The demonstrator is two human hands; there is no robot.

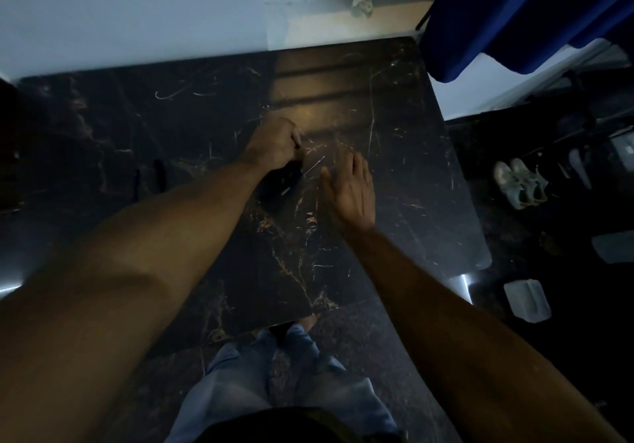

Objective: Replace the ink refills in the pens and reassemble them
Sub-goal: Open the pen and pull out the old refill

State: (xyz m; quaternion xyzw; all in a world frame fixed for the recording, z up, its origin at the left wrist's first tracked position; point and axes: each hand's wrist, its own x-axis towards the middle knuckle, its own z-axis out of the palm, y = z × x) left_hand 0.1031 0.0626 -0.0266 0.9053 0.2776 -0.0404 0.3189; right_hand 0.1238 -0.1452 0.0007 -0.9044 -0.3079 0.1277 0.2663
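On the dark marble table (394, 202) a thin ink refill (305, 173) lies slanted between my hands, its point toward the upper right. My left hand (276, 144) is curled into a fist just above the refill's left part; whether it holds anything is hidden in the dim light. My right hand (348, 190) hovers flat with fingers spread, just right of the refill, holding nothing. Two dark pen-like shapes (159, 175) lie farther left on the table, hard to make out.
A white wall runs behind the table. A blue cloth (521, 17) hangs at the upper right. On the dark floor to the right are a pair of pale shoes (519, 182) and a white container (526, 300). My legs in jeans (274, 384) show below the table's near edge.
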